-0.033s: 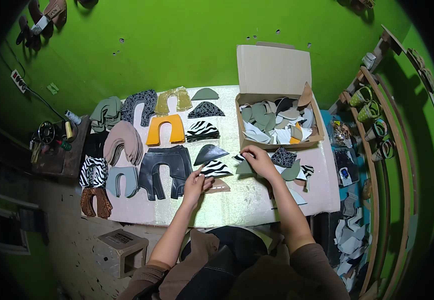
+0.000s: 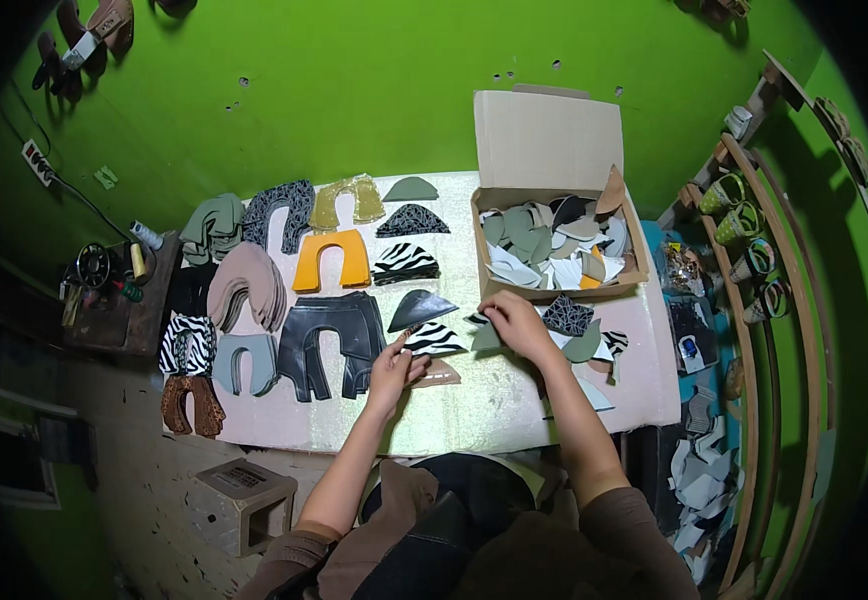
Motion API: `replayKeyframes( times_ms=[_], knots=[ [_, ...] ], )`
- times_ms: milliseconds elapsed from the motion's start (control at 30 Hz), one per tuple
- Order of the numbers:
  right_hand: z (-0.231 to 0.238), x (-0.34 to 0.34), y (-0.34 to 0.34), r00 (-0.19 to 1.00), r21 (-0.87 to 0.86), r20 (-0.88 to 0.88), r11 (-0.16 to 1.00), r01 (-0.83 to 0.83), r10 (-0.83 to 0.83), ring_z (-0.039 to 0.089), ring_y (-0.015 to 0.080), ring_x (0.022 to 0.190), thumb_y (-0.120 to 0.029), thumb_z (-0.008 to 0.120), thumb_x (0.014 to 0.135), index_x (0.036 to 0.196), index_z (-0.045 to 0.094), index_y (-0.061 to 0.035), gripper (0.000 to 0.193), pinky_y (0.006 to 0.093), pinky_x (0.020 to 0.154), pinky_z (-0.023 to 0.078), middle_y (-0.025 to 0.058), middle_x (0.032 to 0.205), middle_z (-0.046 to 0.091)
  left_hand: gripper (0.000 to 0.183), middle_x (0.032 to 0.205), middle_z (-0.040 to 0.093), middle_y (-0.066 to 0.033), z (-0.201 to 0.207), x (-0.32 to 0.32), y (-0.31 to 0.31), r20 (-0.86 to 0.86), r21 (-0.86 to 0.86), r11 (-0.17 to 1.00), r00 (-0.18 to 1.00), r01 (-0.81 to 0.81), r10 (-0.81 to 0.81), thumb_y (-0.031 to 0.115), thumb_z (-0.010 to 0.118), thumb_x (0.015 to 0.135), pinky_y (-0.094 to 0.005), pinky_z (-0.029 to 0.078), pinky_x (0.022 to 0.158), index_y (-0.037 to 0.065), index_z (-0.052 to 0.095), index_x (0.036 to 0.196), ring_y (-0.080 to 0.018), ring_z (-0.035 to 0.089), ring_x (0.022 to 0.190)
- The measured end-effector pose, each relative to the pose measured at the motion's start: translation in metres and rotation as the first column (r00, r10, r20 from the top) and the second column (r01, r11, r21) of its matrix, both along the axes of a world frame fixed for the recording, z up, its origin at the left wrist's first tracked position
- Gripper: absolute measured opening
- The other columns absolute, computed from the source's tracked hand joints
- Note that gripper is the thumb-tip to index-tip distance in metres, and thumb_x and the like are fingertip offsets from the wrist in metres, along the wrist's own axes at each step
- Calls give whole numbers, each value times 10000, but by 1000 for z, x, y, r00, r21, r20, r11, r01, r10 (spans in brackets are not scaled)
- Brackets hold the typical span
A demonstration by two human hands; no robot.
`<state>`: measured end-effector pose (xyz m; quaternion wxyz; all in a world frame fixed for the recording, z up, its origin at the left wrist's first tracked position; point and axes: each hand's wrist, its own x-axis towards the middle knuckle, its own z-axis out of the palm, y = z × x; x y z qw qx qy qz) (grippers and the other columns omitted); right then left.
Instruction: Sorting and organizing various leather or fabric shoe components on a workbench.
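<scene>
My left hand (image 2: 390, 372) is closed at the left corner of a half-round zebra-print piece (image 2: 438, 340), its other fingers loosely bent. Just above that lies a black half-round piece (image 2: 422, 309), and a tan piece (image 2: 441, 372) shows below. To the right, my right hand (image 2: 516, 324) pinches a small zebra-print piece (image 2: 476, 319), mostly hidden by the fingers. Beneath this hand is a grey-green piece (image 2: 486, 338). Beside it lie a dark patterned piece (image 2: 568, 316) and another green piece (image 2: 584, 344).
An open cardboard box (image 2: 564, 291) full of offcuts stands at the back right. U-shaped pieces, such as an orange stack (image 2: 332, 262) and a black stack (image 2: 331, 330), fill the table's left side. A zebra-print stack (image 2: 406, 264) lies mid-table. A wooden rack (image 2: 744, 400) stands right.
The zebra-print piece at my left hand sits very slightly farther right. Otherwise both hands keep nearly the same place.
</scene>
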<state>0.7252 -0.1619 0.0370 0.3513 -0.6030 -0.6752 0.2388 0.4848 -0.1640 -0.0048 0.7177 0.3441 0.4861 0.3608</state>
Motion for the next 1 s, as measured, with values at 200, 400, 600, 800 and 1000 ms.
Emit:
replayKeyframes(
  times_ms=[200,400,600,800,1000],
  knots=[
    [3,-9,-4,985,-41,167,999,-35,41,564,294,851,-107,564,814,875,625,-44,107,374,762,428,94,858,602,375,993,601,-143,-5,-3,0,-53,13,999,998,33,-33,102,413,950,-252,512,775,-49,355,1288,-214,622,952],
    [-1,-20,-4,957,-180,-291,983,-42,-12,596,203,806,-112,589,830,922,633,-30,131,294,722,454,97,858,627,355,1010,594,-139,-5,2,5,-22,2,999,999,47,-47,115,395,959,-251,512,788,-45,369,1274,-222,618,971],
    [-3,-29,3,951,-230,-259,945,-232,170,585,214,832,-119,599,814,903,646,-32,133,308,771,454,95,862,641,310,1059,594,-151,6,10,8,130,-67,977,973,201,-191,144,354,974,-270,508,820,-29,434,1218,-220,611,990],
    [9,-38,10,950,-115,47,947,-301,308,544,260,890,-128,589,772,854,664,-67,127,347,806,439,57,842,648,316,1069,592,-178,8,6,8,301,-153,959,936,237,-183,173,363,974,-280,509,830,-40,458,1187,-232,611,991],
    [12,-43,14,897,-132,168,911,-391,410,530,263,880,-117,577,768,842,665,-78,122,354,807,438,59,836,649,294,1061,585,-186,2,0,10,438,-212,936,884,281,-166,137,391,961,-282,525,825,-70,460,1158,-267,614,973]
  ],
)
